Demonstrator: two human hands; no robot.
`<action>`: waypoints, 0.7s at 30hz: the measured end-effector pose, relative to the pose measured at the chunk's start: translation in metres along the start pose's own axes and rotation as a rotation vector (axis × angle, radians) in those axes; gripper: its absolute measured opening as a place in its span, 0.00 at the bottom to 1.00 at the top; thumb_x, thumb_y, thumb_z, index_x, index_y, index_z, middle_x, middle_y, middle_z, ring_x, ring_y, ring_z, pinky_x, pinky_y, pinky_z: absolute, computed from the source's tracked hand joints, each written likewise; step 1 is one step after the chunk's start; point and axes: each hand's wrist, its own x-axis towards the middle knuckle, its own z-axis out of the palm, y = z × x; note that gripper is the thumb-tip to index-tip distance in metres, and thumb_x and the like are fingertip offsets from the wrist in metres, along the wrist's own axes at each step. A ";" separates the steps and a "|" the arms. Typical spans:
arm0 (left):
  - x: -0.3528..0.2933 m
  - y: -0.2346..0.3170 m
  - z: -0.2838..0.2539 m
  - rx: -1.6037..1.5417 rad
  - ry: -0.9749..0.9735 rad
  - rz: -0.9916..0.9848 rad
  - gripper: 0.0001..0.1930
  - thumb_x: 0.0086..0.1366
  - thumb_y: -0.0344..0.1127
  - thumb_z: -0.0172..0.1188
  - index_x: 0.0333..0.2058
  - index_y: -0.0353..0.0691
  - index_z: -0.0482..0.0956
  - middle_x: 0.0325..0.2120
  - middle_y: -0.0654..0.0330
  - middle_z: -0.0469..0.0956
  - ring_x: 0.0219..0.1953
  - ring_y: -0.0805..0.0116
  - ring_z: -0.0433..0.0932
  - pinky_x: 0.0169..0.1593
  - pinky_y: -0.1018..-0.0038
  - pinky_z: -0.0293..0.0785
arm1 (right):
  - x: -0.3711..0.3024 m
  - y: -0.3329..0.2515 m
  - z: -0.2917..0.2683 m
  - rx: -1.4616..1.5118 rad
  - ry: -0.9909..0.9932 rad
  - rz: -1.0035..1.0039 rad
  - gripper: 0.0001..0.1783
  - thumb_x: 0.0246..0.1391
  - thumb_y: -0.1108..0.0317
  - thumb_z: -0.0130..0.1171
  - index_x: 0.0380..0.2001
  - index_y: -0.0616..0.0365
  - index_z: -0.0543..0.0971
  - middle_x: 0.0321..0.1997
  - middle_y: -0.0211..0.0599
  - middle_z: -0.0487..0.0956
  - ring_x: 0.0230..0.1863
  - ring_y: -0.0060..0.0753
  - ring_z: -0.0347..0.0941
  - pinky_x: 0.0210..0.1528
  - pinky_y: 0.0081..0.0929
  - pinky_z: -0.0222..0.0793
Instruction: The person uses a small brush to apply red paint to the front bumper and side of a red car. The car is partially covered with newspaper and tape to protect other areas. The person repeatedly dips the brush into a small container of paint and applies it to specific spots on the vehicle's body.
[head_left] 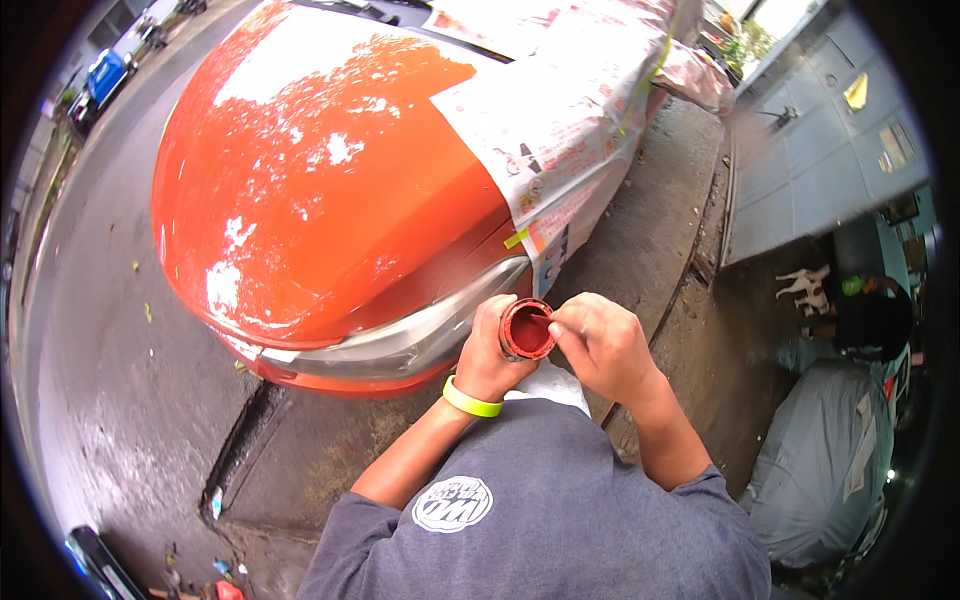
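Observation:
My left hand (486,352) is wrapped round a small round open can (508,345) and holds it in front of my chest. Red paint (527,335) shows inside, and its rim is smeared with the same colour. The fingers of my right hand (606,345) are pinched at the can's right rim on a thin stick (541,318) that reaches into the paint. Its lower end is hidden in the can. Just beyond my hands is the headlight (430,320) of an orange-red car (370,200).
Masking paper (560,130) covers the car's windscreen and right side. A grey metal gate (825,140) stands at the right. Below it, a person in dark clothes (875,318) is near a white-and-brown dog (805,288) and a grey-covered vehicle (820,460). A drain groove (240,430) crosses the ground.

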 end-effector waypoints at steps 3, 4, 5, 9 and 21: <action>0.005 -0.013 -0.004 0.096 0.066 0.019 0.43 0.46 0.29 0.81 0.62 0.39 0.70 0.57 0.49 0.75 0.60 0.49 0.75 0.64 0.59 0.73 | -0.001 0.015 0.018 0.213 -0.021 0.399 0.04 0.64 0.72 0.62 0.38 0.62 0.81 0.32 0.46 0.81 0.32 0.47 0.80 0.38 0.37 0.79; 0.006 -0.018 -0.004 0.096 0.067 0.008 0.43 0.46 0.29 0.81 0.62 0.39 0.70 0.57 0.50 0.75 0.60 0.50 0.75 0.64 0.59 0.73 | -0.006 0.027 0.028 0.315 -0.065 0.550 0.08 0.68 0.70 0.60 0.37 0.66 0.81 0.31 0.46 0.82 0.32 0.39 0.81 0.38 0.33 0.78; 0.012 -0.024 -0.003 0.093 0.064 0.009 0.43 0.47 0.29 0.81 0.62 0.39 0.70 0.57 0.50 0.75 0.60 0.50 0.75 0.64 0.59 0.73 | -0.006 0.035 0.036 0.418 -0.014 0.621 0.09 0.68 0.69 0.60 0.38 0.66 0.81 0.31 0.45 0.83 0.32 0.36 0.81 0.37 0.32 0.78; 0.026 -0.052 -0.003 0.048 0.106 -0.025 0.43 0.46 0.27 0.81 0.62 0.38 0.69 0.54 0.55 0.76 0.59 0.56 0.76 0.64 0.62 0.73 | 0.012 0.063 0.063 0.630 0.043 0.757 0.14 0.69 0.64 0.62 0.39 0.68 0.82 0.32 0.42 0.85 0.30 0.27 0.81 0.35 0.31 0.78; 0.073 -0.054 -0.001 -0.198 0.051 -0.184 0.45 0.44 0.33 0.85 0.61 0.38 0.69 0.56 0.52 0.74 0.57 0.55 0.78 0.62 0.61 0.75 | 0.075 0.069 0.016 0.263 -0.044 0.103 0.07 0.63 0.67 0.67 0.37 0.61 0.84 0.35 0.45 0.84 0.36 0.50 0.84 0.39 0.40 0.79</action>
